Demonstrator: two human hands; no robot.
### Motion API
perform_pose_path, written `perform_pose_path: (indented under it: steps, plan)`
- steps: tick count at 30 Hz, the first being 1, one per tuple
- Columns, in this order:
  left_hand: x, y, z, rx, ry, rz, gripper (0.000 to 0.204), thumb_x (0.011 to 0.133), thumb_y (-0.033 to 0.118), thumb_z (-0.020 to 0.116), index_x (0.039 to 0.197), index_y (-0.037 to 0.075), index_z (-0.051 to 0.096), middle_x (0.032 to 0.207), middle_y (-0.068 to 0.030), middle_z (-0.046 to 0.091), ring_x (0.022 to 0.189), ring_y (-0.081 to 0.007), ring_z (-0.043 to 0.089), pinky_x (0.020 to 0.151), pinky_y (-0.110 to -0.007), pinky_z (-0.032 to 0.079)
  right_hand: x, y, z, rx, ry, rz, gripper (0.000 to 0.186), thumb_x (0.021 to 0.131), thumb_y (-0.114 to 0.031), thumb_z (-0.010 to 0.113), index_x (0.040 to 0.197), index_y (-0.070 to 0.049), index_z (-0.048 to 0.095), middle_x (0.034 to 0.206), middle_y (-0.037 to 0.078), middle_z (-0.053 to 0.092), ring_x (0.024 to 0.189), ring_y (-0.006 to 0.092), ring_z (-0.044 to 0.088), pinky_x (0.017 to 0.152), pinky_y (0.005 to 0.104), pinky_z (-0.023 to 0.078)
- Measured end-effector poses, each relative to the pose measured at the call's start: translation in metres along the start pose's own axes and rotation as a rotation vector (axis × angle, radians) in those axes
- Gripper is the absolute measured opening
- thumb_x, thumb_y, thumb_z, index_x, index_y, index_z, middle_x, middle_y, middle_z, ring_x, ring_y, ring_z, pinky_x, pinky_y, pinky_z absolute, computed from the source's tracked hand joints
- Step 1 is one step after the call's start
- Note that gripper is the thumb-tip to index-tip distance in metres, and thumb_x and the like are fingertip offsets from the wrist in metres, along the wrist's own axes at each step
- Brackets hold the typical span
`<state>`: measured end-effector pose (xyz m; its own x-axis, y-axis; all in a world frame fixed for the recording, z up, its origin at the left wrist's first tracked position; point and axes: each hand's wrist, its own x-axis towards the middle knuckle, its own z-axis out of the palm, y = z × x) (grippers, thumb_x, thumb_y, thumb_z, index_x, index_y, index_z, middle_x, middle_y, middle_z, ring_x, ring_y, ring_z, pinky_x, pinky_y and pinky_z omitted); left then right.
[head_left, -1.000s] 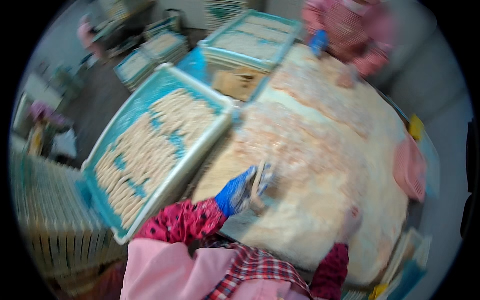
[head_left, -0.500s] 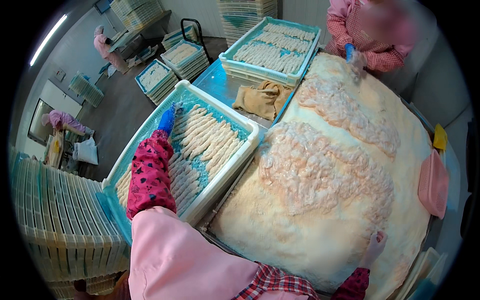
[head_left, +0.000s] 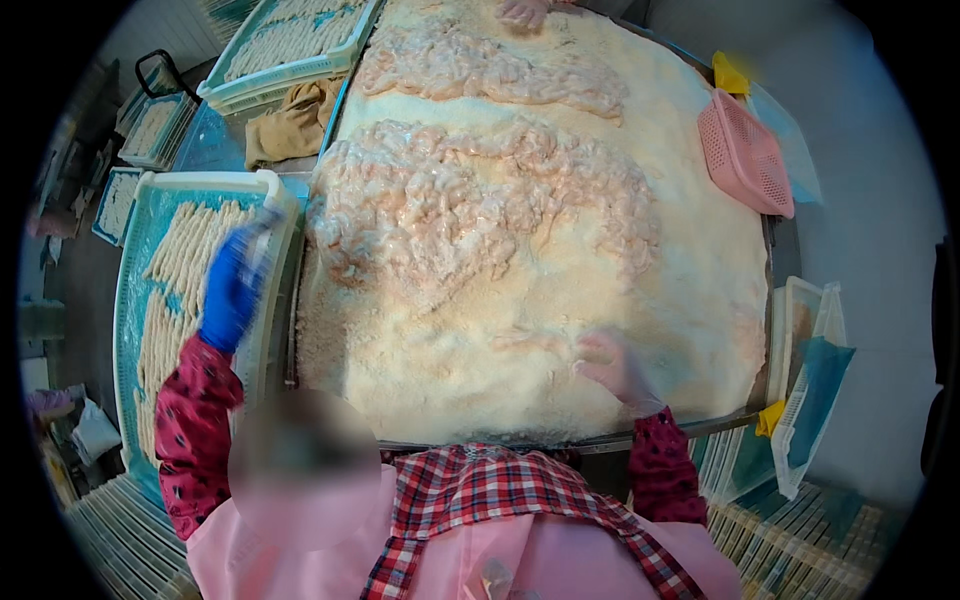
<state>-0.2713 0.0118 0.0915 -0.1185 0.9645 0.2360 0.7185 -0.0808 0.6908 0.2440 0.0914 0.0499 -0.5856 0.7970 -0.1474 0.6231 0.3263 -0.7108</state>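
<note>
My left hand (head_left: 235, 287), in a blue glove, is over the right side of the near white tray (head_left: 270, 185). Motion smears its fingers, so their pose is unclear. Rows of crumb-coated meat strips (head_left: 165, 335) lie on the tray's blue lining. Low over the pale crumbs (head_left: 450, 385) on the big table, my right hand (head_left: 615, 368) points leftward, its fingers and thumb apart. Close to its fingertips a coated strip (head_left: 525, 341) lies in the crumbs. Beyond it spreads a wet heap of raw, pale pink meat pieces (head_left: 430, 200).
Another filled tray (head_left: 290, 45) stands at the far left, near a crumpled brown cloth (head_left: 295, 125). A pink basket (head_left: 745, 150) sits at the table's right edge. Stacked trays (head_left: 800, 380) flank the right side. Across the table is another person's hand (head_left: 525, 12).
My view has swung toward the table. My left hand has moved from the tray's far left to its right side. My right hand now reaches leftward over the crumbs.
</note>
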Motion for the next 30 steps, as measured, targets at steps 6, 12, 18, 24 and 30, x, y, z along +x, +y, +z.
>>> perform_pose_path:
  steps: [6,12,18,24,30]
  plan:
    - [-0.041,0.111,0.174,-0.080,-0.374,0.407,0.066,0.073,0.023,0.071,0.131,0.005,0.043,0.123,-0.0174,0.051,0.111,-0.0339,0.050,0.094,-0.042,0.040,0.031,-0.044,0.065,-0.423,0.267,-0.241,0.056,0.067,-0.023,0.075,0.114,-0.002,0.054,0.107,0.014,0.057,0.101,0.0292,0.055,0.089,0.0389,0.043]
    - [-0.038,0.104,0.241,-0.021,-0.263,0.121,0.056,0.078,0.018,0.063,0.131,0.014,0.045,0.105,-0.0155,0.057,0.095,-0.0328,0.054,0.081,-0.042,0.044,0.012,-0.001,0.060,0.287,0.271,0.170,0.035,0.073,-0.011,0.068,0.105,-0.002,0.059,0.096,0.013,0.062,0.094,0.0281,0.058,0.084,0.0352,0.045]
    - [-0.043,0.093,0.211,-0.076,0.000,0.150,0.056,0.079,0.019,0.064,0.131,0.011,0.044,0.115,-0.0159,0.055,0.101,-0.0343,0.053,0.086,-0.040,0.043,0.010,-0.032,0.024,0.153,0.529,-0.098,0.028,0.070,-0.006,0.068,0.098,-0.003,0.063,0.097,0.012,0.063,0.090,0.0306,0.059,0.084,0.0365,0.044]
    - [-0.034,0.107,0.200,-0.068,-0.170,0.244,0.068,0.073,0.021,0.069,0.133,0.008,0.041,0.124,-0.0157,0.050,0.109,-0.0350,0.050,0.092,-0.041,0.041,0.012,-0.034,0.024,-0.197,0.245,-0.154,0.029,0.071,-0.012,0.068,0.099,-0.005,0.063,0.099,0.012,0.064,0.095,0.0311,0.058,0.089,0.0418,0.041]
    - [-0.024,0.104,0.260,0.069,-0.343,0.224,0.053,0.073,0.019,0.066,0.124,0.012,0.051,0.117,-0.0088,0.055,0.107,-0.0310,0.051,0.092,-0.041,0.040,0.028,-0.017,0.059,-0.216,0.338,-0.105,0.023,0.073,-0.010,0.065,0.095,-0.006,0.065,0.095,0.012,0.064,0.092,0.0292,0.058,0.083,0.0391,0.045]
